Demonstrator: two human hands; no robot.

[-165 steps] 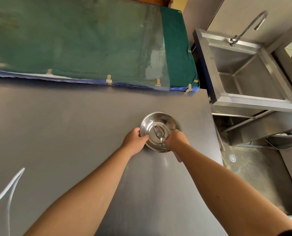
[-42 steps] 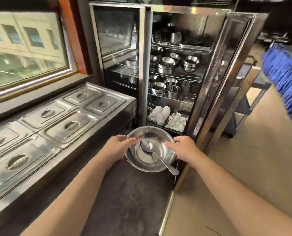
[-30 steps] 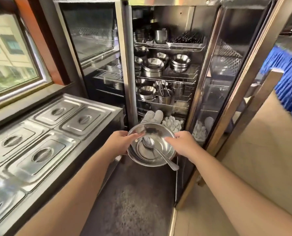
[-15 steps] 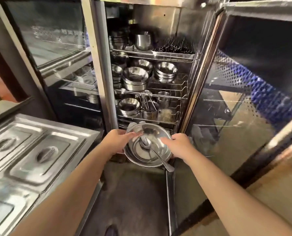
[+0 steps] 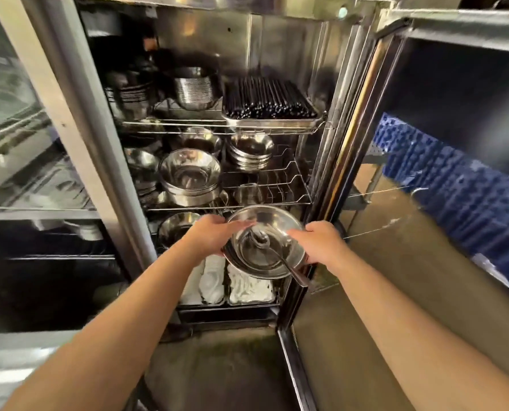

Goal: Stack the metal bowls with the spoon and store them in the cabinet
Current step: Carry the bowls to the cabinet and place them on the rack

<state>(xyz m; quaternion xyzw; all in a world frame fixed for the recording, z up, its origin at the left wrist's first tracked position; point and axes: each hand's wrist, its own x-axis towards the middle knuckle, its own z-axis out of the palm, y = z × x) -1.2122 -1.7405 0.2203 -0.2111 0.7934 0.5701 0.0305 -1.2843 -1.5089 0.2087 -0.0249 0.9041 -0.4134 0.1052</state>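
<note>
Both my hands hold the stacked metal bowls [image 5: 265, 223] just in front of the open steel cabinet [image 5: 280, 54], level with the space under its second wire shelf. My left hand [image 5: 214, 235] grips the left rim and my right hand [image 5: 318, 240] grips the right rim. A metal spoon [image 5: 272, 250] lies in the top bowl, its handle sticking out over the near right rim.
Wire shelves carry stacked steel bowls [image 5: 189, 176], more bowls [image 5: 250, 151] and a tray of black chopsticks [image 5: 268, 102]. White cups [image 5: 211, 281] fill the bottom trays. The open glass door [image 5: 425, 188] stands to the right, a steel post [image 5: 99, 161] to the left.
I have moved closer to the cabinet and carried the bowls forward and up, from in front of the lower trays to the level beneath the second shelf. Both hands keep their grip.
</note>
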